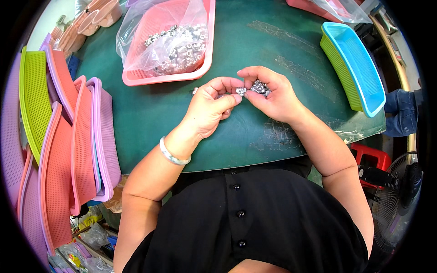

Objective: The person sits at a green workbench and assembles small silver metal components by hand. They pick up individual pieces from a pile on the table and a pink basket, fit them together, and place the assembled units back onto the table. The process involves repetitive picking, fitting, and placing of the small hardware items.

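Over the green table (pixel 218 141), my left hand (pixel 205 107) pinches a small silver metal fitting (pixel 241 91) between thumb and fingertips. The tips of my right hand (pixel 283 98) meet the same piece from the other side. Several more silver fittings (pixel 259 87) lie in the curl of my right hand, between its thumb and fingers. Another small fitting (pixel 195 91) shows just left of my left hand. Beyond my hands, a pink basket (pixel 132 75) holds a clear plastic bag (pixel 186 50) with many like pieces inside.
Stacked purple, green and coral baskets (pixel 84 150) line the left side. A blue and green basket (pixel 353 68) stands at the right table edge. Peach bowls (pixel 107 13) sit at the far left. A red stool (pixel 371 159) and a black fan (pixel 400 182) are at the lower right.
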{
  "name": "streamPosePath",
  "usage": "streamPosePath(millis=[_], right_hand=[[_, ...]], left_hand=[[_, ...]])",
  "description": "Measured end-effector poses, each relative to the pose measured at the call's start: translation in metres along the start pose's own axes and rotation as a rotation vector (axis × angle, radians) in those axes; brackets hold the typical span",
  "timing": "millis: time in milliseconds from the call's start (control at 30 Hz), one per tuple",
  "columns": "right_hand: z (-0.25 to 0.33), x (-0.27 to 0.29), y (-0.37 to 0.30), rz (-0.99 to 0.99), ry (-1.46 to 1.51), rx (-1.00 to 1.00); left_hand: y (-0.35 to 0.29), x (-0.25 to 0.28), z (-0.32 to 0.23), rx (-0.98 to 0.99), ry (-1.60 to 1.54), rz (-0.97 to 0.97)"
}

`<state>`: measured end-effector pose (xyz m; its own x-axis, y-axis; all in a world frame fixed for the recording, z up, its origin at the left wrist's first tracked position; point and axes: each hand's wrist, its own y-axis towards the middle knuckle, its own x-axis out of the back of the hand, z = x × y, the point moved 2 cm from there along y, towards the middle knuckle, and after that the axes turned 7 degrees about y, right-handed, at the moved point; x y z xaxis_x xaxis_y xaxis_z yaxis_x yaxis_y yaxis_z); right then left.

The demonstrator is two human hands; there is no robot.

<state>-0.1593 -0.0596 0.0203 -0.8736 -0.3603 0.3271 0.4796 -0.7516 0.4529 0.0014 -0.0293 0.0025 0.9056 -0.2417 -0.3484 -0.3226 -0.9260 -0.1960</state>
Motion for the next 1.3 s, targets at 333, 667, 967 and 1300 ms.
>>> streamPosePath(millis=[333,667,967,1300], right_hand=[[-0.001,-0.002,-0.001,0.022,0.018,-0.026],[0.002,-0.010,-0.001,0.089,-0.070,-0.060],[0.002,-0.011,-0.002,0.094,-0.040,-0.102],[-0.001,0.000,0.000,0.097,0.175,-0.286]], left_hand=[[0.001,0.003,0.002,0.047,-0.255,0.072],[0.002,-0.011,0.005,-0.265,0.461,-0.131],[0.002,-0.003,0.006,-0.290,0.400,-0.191],[-0.004,0.002,-0.006,-0.416,0.639,-0.306]])
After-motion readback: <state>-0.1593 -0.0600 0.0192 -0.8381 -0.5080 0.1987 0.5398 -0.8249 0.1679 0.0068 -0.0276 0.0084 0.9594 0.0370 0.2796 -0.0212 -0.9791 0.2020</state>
